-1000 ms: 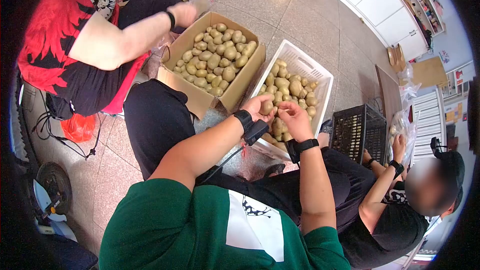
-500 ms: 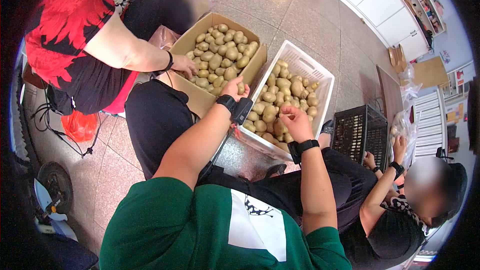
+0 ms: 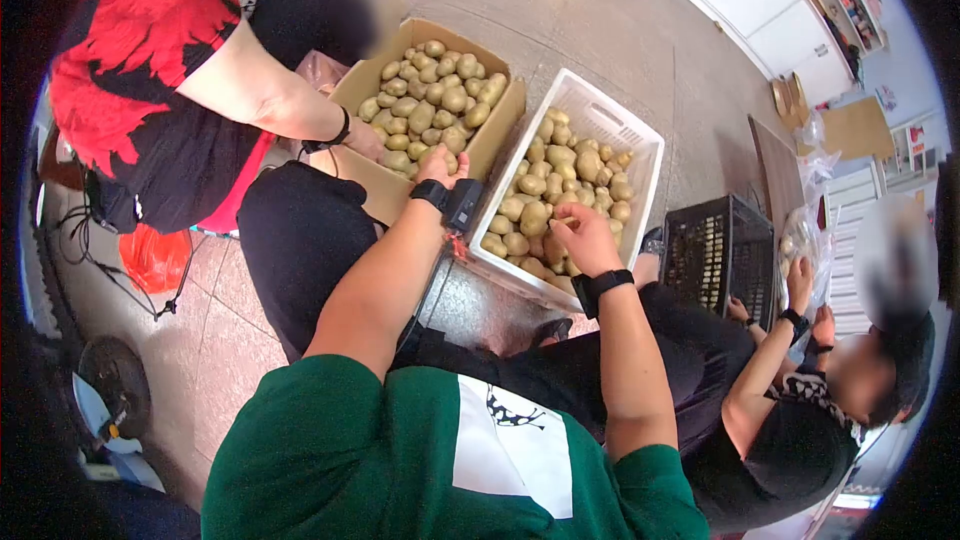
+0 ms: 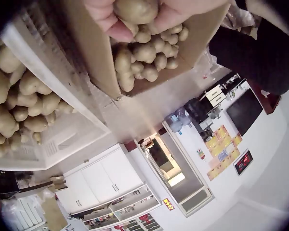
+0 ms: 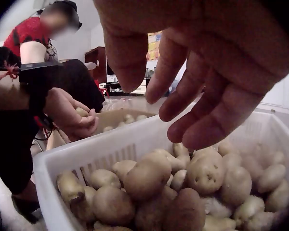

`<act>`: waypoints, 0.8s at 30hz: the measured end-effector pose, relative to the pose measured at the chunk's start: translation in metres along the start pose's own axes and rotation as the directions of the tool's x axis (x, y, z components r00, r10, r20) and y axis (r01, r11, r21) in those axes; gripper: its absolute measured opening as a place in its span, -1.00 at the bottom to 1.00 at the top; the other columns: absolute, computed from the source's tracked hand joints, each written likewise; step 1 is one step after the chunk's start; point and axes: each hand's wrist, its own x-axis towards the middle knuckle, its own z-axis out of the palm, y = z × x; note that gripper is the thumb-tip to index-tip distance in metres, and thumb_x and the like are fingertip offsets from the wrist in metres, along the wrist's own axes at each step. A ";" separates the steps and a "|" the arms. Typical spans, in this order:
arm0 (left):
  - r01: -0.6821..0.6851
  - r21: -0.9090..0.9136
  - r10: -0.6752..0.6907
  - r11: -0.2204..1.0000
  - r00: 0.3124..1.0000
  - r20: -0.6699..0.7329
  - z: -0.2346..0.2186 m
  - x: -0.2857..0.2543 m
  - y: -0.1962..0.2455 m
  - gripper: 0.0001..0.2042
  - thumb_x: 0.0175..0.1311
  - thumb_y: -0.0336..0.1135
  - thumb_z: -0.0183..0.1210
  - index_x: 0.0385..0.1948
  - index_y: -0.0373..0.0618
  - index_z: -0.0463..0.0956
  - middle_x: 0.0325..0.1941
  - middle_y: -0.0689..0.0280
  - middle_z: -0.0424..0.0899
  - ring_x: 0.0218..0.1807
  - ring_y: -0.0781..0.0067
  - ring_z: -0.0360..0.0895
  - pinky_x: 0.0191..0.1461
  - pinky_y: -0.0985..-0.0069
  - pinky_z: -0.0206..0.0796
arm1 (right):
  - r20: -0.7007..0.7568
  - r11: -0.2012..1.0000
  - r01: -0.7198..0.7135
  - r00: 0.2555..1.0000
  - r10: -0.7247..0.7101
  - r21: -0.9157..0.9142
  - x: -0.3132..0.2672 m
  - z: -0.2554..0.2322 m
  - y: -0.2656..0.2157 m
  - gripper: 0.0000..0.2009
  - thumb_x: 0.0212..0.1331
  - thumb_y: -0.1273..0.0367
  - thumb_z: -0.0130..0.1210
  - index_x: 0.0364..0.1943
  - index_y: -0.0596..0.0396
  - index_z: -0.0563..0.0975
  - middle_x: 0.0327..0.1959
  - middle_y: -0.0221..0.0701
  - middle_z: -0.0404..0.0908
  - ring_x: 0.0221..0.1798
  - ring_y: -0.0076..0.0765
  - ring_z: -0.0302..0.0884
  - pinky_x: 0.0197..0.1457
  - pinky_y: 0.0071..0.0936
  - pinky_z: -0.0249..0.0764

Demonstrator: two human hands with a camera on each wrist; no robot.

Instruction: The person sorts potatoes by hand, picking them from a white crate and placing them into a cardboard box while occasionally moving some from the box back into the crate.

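Note:
Over the near edge of the cardboard box [image 3: 395, 198], my left hand [image 3: 437, 168] holds a potato [image 4: 136, 9] between thumb and fingers. The box is filled with potatoes [image 3: 424, 116], several of which show below that hand in the left wrist view. My right hand [image 3: 585, 240] hovers above the white plastic crate [image 3: 640, 175], its fingers loosely bent with nothing between them. In the right wrist view, brownish potatoes [image 5: 147, 179] of mixed sizes lie in the crate just under those fingers.
At the left, a person in red and black reaches a hand [image 3: 365, 140] to the box's edge. A black crate [image 3: 705, 255] stands right of the white one. Beyond it, another person's hand [image 3: 798, 280] is at a clear plastic bag. A red bag [image 3: 157, 258] lies on the floor.
Both my hands were together at a potato over the white crate. My left hand has carried a potato leftward to the cardboard box; the right stayed. The left person's hand came down to the box.

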 end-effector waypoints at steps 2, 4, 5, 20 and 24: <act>-0.064 0.007 0.064 0.998 0.998 -0.028 0.002 -0.005 -0.002 -0.57 0.13 -0.31 0.08 0.03 -0.04 0.14 0.08 0.22 0.13 -0.11 0.24 0.27 -0.31 0.46 0.44 | -0.020 0.999 0.029 0.999 -0.030 -0.036 -0.001 -0.002 -0.007 -0.77 -0.06 0.39 0.05 -0.26 0.15 0.48 -0.32 -0.20 0.52 -0.29 -0.16 0.48 -0.20 -0.40 0.39; -0.020 -0.074 0.009 0.997 0.989 -0.146 -0.002 0.009 0.003 -0.54 0.13 -0.31 0.08 0.06 -0.07 0.11 0.09 0.20 0.13 -0.13 0.25 0.28 -0.30 0.44 0.45 | -0.047 0.965 0.194 0.978 -0.205 -0.176 -0.004 -0.003 -0.017 -0.78 -0.08 0.41 0.04 -0.28 0.14 0.49 -0.30 -0.18 0.51 -0.22 -0.07 0.44 -0.18 -0.35 0.38; 0.014 -0.084 -0.026 0.996 0.990 -0.138 -0.006 0.017 0.006 -0.50 0.12 -0.31 0.08 0.09 -0.09 0.06 0.11 0.17 0.10 -0.13 0.25 0.29 -0.32 0.44 0.48 | -0.079 0.906 0.308 0.936 -0.344 -0.289 -0.006 -0.004 -0.023 -0.81 -0.07 0.45 0.03 -0.30 0.13 0.49 -0.37 -0.23 0.51 -0.35 -0.16 0.47 -0.29 -0.38 0.40; 0.218 0.010 -0.217 0.976 0.974 -0.066 -0.002 0.010 0.014 -0.56 0.13 -0.18 0.02 -0.07 -0.35 0.21 -0.13 0.03 0.35 -0.23 0.17 0.35 -0.33 0.34 0.45 | 0.343 0.629 0.768 0.628 -0.699 -0.124 -0.130 -0.058 -0.209 -0.76 -0.19 0.42 -0.01 -0.32 0.05 0.47 -0.50 -0.42 0.40 -0.40 -0.30 0.40 -0.32 -0.46 0.32; 0.321 0.019 -0.322 0.947 0.944 0.076 -0.038 0.078 0.044 -0.63 0.10 -0.26 -0.06 -0.16 -0.43 0.25 -0.23 0.00 0.38 -0.20 0.16 0.37 -0.14 0.24 0.37 | 0.369 0.693 0.716 0.667 -0.647 -0.081 -0.150 -0.062 -0.212 -0.77 -0.18 0.43 0.00 -0.33 0.06 0.47 -0.50 -0.41 0.41 -0.40 -0.30 0.40 -0.32 -0.46 0.32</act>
